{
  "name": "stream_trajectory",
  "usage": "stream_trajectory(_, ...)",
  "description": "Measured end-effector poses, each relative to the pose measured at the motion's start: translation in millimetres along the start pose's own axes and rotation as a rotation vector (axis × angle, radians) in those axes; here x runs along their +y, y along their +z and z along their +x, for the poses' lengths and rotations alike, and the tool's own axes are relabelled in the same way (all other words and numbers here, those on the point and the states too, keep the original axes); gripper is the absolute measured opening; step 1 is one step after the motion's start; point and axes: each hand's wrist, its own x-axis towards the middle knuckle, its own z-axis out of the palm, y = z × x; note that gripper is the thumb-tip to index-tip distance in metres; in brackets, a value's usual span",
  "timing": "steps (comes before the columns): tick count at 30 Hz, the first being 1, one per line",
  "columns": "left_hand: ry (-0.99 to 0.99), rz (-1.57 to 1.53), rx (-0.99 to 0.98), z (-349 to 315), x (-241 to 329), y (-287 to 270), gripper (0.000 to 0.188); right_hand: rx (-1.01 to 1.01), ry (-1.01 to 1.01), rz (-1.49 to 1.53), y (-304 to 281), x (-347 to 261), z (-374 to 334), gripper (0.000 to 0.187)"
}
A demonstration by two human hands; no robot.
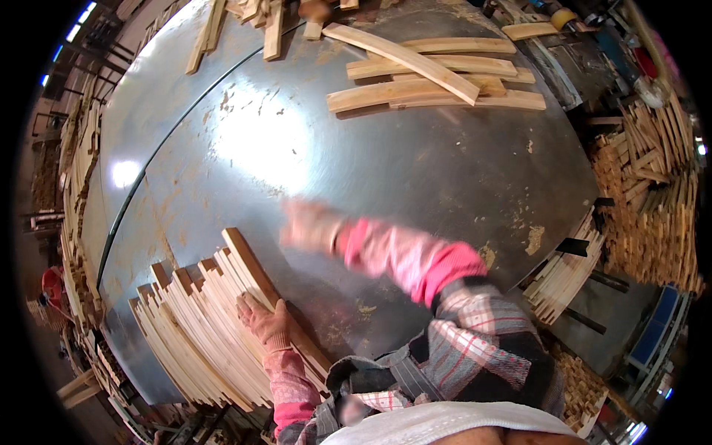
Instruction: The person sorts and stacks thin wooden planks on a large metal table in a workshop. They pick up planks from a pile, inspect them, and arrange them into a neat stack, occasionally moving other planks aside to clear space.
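A row of pale wooden slats lies packed side by side on the near left of the metal table. My left hand, in what looks like a knit work glove, rests on the right side of this row, fingers stretched over the slats and thumb apart. The rightmost slat reaches farther out than most of the others. Beyond the row's far right end, my right hand is over bare metal. Motion smears its fingers, and I can make out nothing in it.
The large grey metal table has a dark curved seam on its left. Loose wooden slats lie at the far side, one slanting across others. More wood pieces lie at the far edge. Stacked wood stands off the table's right side.
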Motion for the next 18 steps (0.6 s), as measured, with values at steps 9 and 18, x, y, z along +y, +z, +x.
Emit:
stream_trajectory(9, 0.041, 0.019, 0.054, -0.7, -12.1, 7.5, 0.097, 0.703, 0.665, -0.379, -345.9, 164.7, 46.3, 0.085)
stream_trajectory(18, 0.086, 0.041, 0.051, -3.9, -13.3, 5.1, 0.096, 0.625, 0.609, -0.464, -362.5, 228.2, 75.3, 0.075)
